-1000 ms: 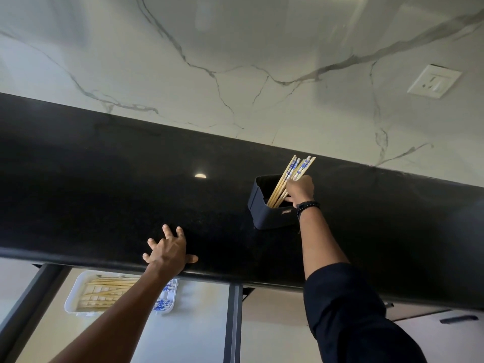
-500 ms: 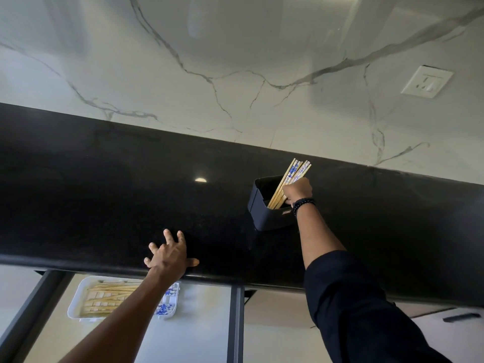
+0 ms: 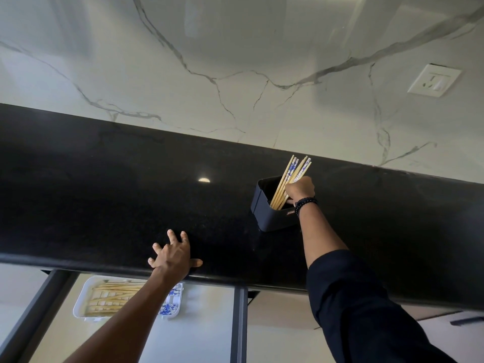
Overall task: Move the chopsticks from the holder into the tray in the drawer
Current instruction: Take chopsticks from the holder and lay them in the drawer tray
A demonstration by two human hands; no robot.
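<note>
A dark box-shaped holder (image 3: 269,218) stands on the black countertop (image 3: 104,192) near the wall. Several wooden chopsticks (image 3: 284,179) with blue-and-white ends lean out of it. My right hand (image 3: 300,188) grips this bundle just above the holder's rim. My left hand (image 3: 174,254) rests on the counter's front edge with its fingers spread. Below the counter, a white tray (image 3: 83,302) lies in the open drawer (image 3: 199,334) and holds several chopsticks (image 3: 115,297). My left forearm covers part of the tray.
A marble wall with a white power socket (image 3: 433,80) rises behind the counter. The drawer's dark metal frame (image 3: 238,326) runs down beside the tray. A dark handle (image 3: 466,320) shows on a cabinet front at the lower right.
My right hand stays wrapped round the chopsticks in the holder, which stand a little more upright. The left hand stays on the counter edge. The view has shifted slightly.
</note>
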